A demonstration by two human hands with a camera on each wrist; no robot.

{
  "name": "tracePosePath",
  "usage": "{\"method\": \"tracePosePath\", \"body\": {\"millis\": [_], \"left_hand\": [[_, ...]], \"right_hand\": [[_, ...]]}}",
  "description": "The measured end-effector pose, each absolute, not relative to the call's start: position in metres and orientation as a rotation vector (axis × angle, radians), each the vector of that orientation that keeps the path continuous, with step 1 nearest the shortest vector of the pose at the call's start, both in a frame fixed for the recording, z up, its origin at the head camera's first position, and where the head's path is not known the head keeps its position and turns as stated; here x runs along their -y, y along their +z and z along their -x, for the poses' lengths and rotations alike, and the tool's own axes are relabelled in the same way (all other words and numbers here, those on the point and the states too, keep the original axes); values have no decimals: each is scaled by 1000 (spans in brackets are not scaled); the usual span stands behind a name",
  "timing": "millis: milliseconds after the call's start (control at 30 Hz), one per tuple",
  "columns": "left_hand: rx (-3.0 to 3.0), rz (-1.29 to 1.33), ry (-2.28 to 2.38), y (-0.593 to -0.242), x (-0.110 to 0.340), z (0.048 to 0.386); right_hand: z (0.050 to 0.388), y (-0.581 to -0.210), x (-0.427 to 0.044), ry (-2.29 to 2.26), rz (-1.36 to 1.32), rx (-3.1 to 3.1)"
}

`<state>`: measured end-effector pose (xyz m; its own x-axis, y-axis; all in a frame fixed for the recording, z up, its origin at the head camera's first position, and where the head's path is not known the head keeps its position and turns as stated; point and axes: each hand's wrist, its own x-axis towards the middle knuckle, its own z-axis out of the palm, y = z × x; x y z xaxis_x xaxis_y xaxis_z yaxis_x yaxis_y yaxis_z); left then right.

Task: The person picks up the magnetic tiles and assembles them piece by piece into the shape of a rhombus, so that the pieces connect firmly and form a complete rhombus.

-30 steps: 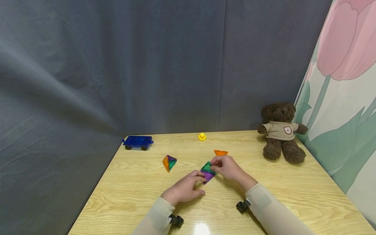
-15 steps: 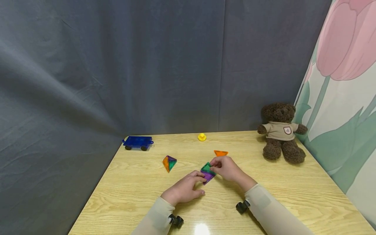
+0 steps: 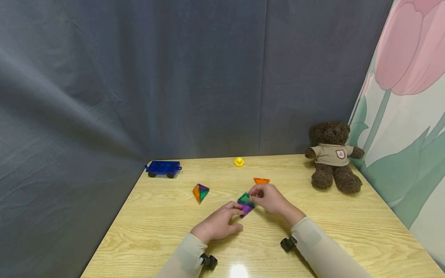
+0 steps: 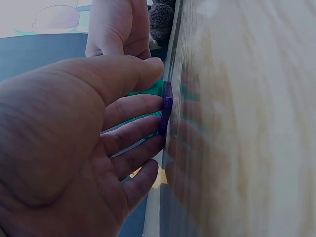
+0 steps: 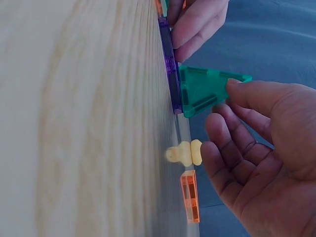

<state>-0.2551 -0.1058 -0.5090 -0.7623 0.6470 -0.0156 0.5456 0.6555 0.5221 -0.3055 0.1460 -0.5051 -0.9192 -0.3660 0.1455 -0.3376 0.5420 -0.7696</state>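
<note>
Dark gray curtain [image 3: 208, 77] hangs behind a wood-grain table [image 3: 146, 231], where a purple tile [image 3: 247, 209] lies flat between the pale sleeves [image 3: 323, 251] of a person. At the purple tile's left, the left hand [image 3: 220, 221] rests extended fingertips on it, thumb held apart. At its right, the right hand [image 3: 269, 199] pinches the tip of a triangular green tile [image 5: 203, 89] between thumb and fingers; the green tile stands up from the table, its lower edge meeting the purple tile's far side. Beyond the purple tile lies an orange tile [image 3: 261, 180], and farther back a yellow toy duck [image 3: 238, 162]. Left of the purple tile is a kite-shaped group of orange, purple and green pieces [image 3: 200, 193]; farther left and back stands a blue toy wagon [image 3: 163, 167]. Well to the purple tile's right, a brown teddy bear [image 3: 332, 156] in a tan shirt sits near a pink-flower mural [image 3: 399, 58].
</note>
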Motion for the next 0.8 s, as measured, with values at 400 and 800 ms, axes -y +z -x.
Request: {"method": "tracePosePath", "body": {"millis": [400, 800], "left_hand": [[-2692, -975, 726, -507, 107, 257], [-2697, -948, 724, -508, 113, 264]], "right_hand": [[317, -503, -158, -1350, 540, -2773], [342, -501, -183, -1359, 444, -2802]]}}
